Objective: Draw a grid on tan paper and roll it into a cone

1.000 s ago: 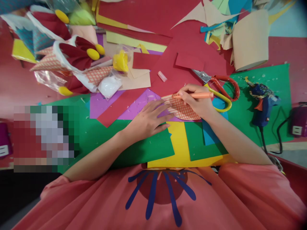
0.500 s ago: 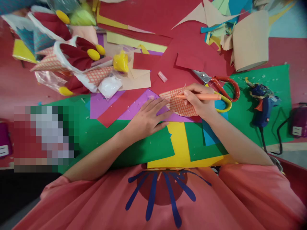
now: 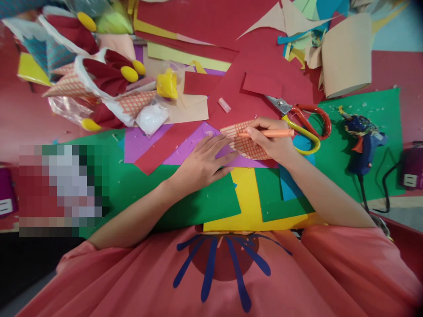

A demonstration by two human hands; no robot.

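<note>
On gridded paper — left hand splayed, right hand pinching marker

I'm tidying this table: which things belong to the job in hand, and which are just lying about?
In use:
checked piece, touched by the left hand
orange pen, held in the right hand

Apparently lying about:
scissors
blue glue gun
white packet
yellow packet

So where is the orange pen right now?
In the head view, the orange pen is just right of centre, held in the right hand over the checked piece, with the scissors beside that hand.
</note>
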